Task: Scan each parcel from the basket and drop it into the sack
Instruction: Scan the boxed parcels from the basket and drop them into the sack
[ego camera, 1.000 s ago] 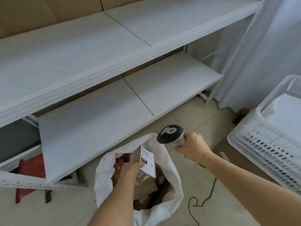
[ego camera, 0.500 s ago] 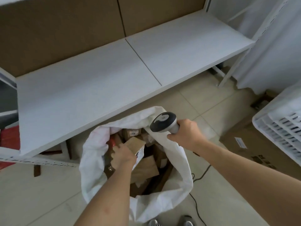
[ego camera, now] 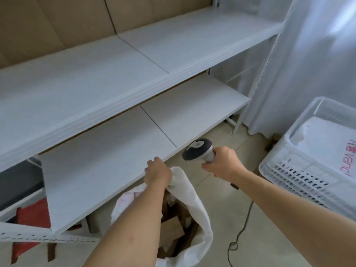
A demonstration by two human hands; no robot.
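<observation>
A white sack [ego camera: 196,214] stands open on the floor at the bottom centre, with several brown cardboard parcels [ego camera: 171,228] inside. My left hand [ego camera: 159,173] grips the sack's far rim. To its right, my right hand [ego camera: 221,164] holds a grey and black barcode scanner [ego camera: 198,150], head pointing left, with its cable [ego camera: 238,234] trailing over the floor. The white plastic basket [ego camera: 289,170] sits at the right edge with a white bagged parcel [ego camera: 327,143] in it.
White metal shelving [ego camera: 119,78] fills the left and centre, its lower shelf edge just beyond my left hand. A red item [ego camera: 28,218] lies under the shelf at the bottom left. A white curtain [ego camera: 312,54] hangs at the right. The floor is beige tile.
The small labelled parcel that my left hand held over the sack is gone from it. That hand now grips the sack's rim. The view has tilted up and the basket is back in sight.
</observation>
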